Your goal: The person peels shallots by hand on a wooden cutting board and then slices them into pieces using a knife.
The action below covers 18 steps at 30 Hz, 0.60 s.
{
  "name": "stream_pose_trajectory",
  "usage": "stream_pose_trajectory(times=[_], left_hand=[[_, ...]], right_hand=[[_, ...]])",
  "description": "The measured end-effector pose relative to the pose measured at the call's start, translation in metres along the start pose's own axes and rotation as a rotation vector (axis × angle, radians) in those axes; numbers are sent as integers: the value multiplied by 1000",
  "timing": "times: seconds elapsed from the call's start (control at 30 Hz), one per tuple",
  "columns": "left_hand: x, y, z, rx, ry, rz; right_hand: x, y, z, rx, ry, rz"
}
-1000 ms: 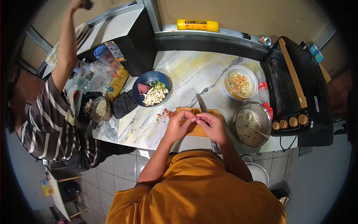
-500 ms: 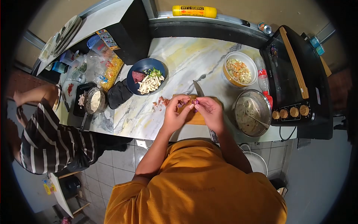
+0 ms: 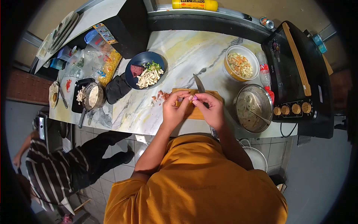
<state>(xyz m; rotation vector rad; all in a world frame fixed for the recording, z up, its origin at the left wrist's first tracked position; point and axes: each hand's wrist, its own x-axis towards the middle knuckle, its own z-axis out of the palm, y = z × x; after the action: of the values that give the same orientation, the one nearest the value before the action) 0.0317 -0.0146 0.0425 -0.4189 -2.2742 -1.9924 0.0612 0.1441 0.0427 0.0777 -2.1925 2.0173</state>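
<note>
Both my hands meet above a wooden cutting board (image 3: 197, 114). My left hand (image 3: 175, 108) and my right hand (image 3: 211, 108) pinch a small purple piece, which looks like a shallot, (image 3: 194, 98) between their fingertips. Behind my fingers the blade of a knife (image 3: 198, 83) points away from me; my right hand hides part of the knife. Reddish peelings (image 3: 160, 95) lie on the marble counter left of the board. A dark blue plate (image 3: 128, 76) further left holds white strips, chopped greens and a pinkish-red piece.
Right of the board stand a metal bowl (image 3: 271, 112) with a spoon, a tub (image 3: 254, 61) of shredded vegetables, a bottle (image 3: 265, 74) and a black oven (image 3: 291, 74). A pan (image 3: 92, 98) and black cloth (image 3: 117, 89) are at left. A person in stripes (image 3: 52, 168) bends below.
The person in stripes has moved down and away from the counter's left end. My hands stay together over the board, with the fingertips slightly shifted. The view has tilted a little.
</note>
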Motion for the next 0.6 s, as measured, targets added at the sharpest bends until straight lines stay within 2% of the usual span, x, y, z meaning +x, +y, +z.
stream_pose_trajectory(times=[0.2,0.4,0.53,0.6], left_hand=[[-1,3,8,150,77,176],[-4,-5,10,28,12,139],[-1,-2,11,-10,53,121],[1,3,9,-137,7,85]], right_hand=[[-1,-10,5,-46,44,-9],[-1,-4,4,40,59,42],[0,3,1,51,24,37],[0,4,1,170,9,78]])
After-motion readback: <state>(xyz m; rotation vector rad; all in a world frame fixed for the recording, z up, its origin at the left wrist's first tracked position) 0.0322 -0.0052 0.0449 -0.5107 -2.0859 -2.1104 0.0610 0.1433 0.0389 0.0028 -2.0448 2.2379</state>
